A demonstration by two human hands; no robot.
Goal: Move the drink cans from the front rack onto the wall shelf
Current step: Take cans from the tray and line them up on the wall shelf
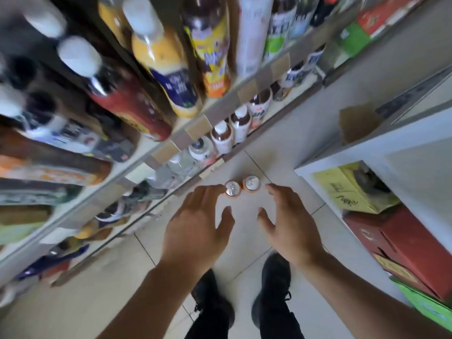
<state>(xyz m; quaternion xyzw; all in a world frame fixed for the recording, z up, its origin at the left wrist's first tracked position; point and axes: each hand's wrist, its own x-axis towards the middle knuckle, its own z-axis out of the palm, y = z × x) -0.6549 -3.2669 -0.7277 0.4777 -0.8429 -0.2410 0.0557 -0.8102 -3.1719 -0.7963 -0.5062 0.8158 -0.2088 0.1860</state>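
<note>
both hands (247,231) spread open, empty, above two orange cans (242,187)

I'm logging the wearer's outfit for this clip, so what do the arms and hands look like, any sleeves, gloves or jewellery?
Both forearms are bare, with no sleeve in view. The left hand and right hand wear no gloves, rings or watch that show. Below them are dark trousers and black lace-up shoes.

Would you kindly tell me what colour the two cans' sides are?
Orange, under silver tops, on both the left can and the right can; head view.
</note>
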